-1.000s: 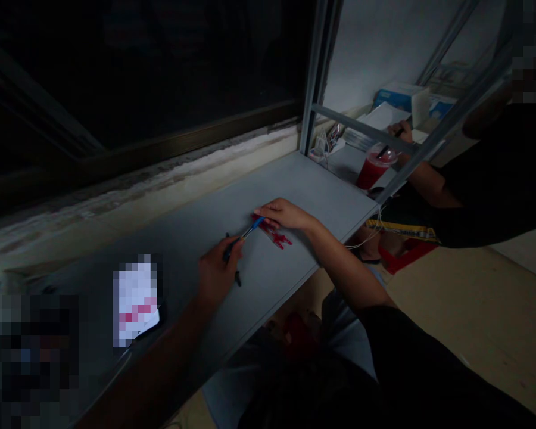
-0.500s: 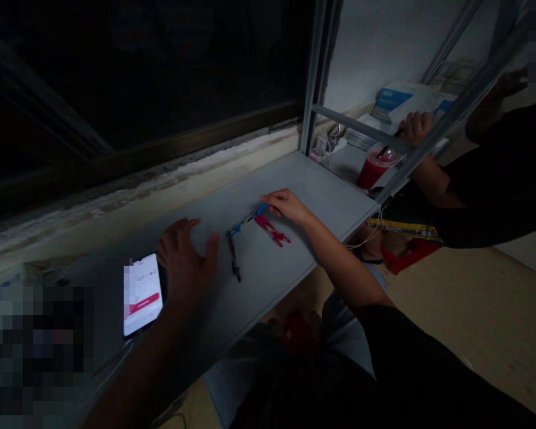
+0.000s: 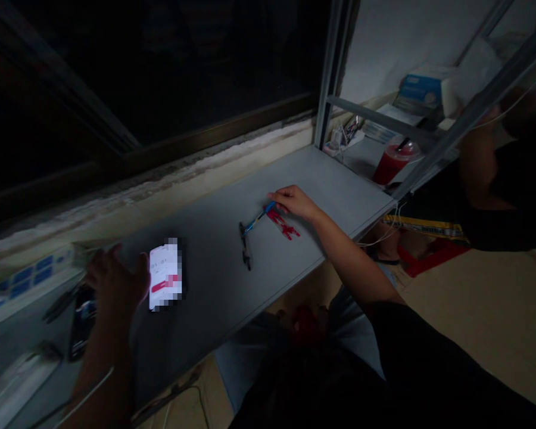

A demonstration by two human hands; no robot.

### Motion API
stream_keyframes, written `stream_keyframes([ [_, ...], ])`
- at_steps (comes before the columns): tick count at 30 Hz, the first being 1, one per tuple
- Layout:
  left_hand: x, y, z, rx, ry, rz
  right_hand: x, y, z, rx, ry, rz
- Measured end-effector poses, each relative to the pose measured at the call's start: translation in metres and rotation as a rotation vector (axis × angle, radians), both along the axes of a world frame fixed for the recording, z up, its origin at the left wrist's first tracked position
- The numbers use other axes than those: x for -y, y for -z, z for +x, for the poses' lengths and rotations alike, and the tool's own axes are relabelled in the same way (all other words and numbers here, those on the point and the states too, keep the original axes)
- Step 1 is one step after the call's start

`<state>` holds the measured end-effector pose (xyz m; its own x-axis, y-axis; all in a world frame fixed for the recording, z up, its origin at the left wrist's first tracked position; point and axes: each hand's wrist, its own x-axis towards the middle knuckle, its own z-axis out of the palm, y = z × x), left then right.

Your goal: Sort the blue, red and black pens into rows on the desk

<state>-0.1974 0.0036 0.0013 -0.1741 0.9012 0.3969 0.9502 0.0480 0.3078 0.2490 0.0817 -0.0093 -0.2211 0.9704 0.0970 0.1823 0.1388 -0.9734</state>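
Past the fingers of both hands, a wide, dark glass window (image 3: 205, 71) is seen. A long, flat grey tabletop (image 3: 209, 301) is spread beneath them. To the right of the right fingers, a grey metal bar frame (image 3: 368, 115) is set across the far end, and beyond it another person in a black top (image 3: 527, 179) is partly seen.

The left hand (image 3: 116, 277) is held at the near left, blurred and in shadow, with its fingers spread and the thumb set apart; whether anything is touched by them cannot be told. By the right hand (image 3: 295, 201), a slim blue and silvery pen-like stick (image 3: 259, 218) is pinched at its blue end between thumb and fingers.

Left of the left fingers, a white, blue-patched flat-sided item (image 3: 36, 280) is seen. Well beyond the right fingers, a blue and white cardboard box (image 3: 422, 89) is placed, with a clear plastic cup of red drink (image 3: 389, 167) nearer to them. Just beside the left thumb, a lit phone with a white screen (image 3: 163, 274) is laid. Just below the right fingers, a red forked piece (image 3: 283, 223) is seen; left of them, by the stick's far end, a thin dark piece (image 3: 245, 247) is found.
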Motion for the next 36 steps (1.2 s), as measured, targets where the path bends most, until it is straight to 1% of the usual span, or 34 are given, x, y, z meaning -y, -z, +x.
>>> stream_keyframes([
  [1,-0.006,-0.002,0.001,-0.006,0.009,0.041,0.0,0.0,0.0,0.005,-0.003,0.003],
  [3,-0.016,-0.007,0.013,-0.043,0.109,0.117,0.0,0.0,0.0,0.005,-0.008,0.014],
  [5,-0.019,-0.013,0.037,-0.048,0.215,0.187,0.0,0.0,0.001,-0.009,-0.023,0.021],
  [6,-0.017,-0.016,0.053,-0.053,0.271,0.185,0.001,-0.001,0.002,-0.02,-0.034,0.023],
  [8,-0.01,-0.018,0.088,-0.07,0.38,0.084,0.002,-0.002,0.003,-0.046,-0.05,0.023],
  [9,-0.005,-0.018,0.107,-0.073,0.402,0.004,0.002,-0.002,0.003,-0.06,-0.052,0.024],
  [11,0.004,-0.016,0.139,-0.054,0.369,-0.199,0.003,-0.003,0.004,-0.071,-0.052,0.025],
  [13,0.012,-0.013,0.164,-0.042,0.36,-0.38,0.004,-0.003,0.005,-0.048,-0.073,0.029],
  [15,0.017,-0.008,0.177,-0.077,0.369,-0.411,0.004,-0.003,0.004,-0.007,-0.13,0.022],
  [18,0.021,0.001,0.182,-0.093,0.431,-0.351,0.005,-0.004,0.0,0.025,-0.204,0.005],
  [20,0.023,0.007,0.18,-0.02,0.493,-0.289,0.006,-0.004,-0.001,0.021,-0.213,0.021],
  [22,0.025,0.011,0.18,0.086,0.585,-0.217,0.007,-0.003,-0.002,0.004,-0.218,0.041],
  [24,0.028,0.015,0.182,0.162,0.705,-0.173,0.007,-0.003,-0.003,-0.02,-0.227,0.043],
  [27,0.03,0.019,0.187,0.208,0.853,-0.185,0.009,-0.003,-0.005,-0.035,-0.234,0.03],
  [31,0.03,0.022,0.188,0.233,0.887,-0.192,0.013,-0.007,-0.011,-0.02,-0.237,0.018],
  [32,0.03,0.023,0.187,0.229,0.915,-0.184,0.014,-0.008,-0.013,-0.017,-0.234,0.016],
  [36,0.032,0.021,0.185,0.161,1.126,-0.143,0.017,-0.011,-0.018,0.008,-0.241,0.022],
])
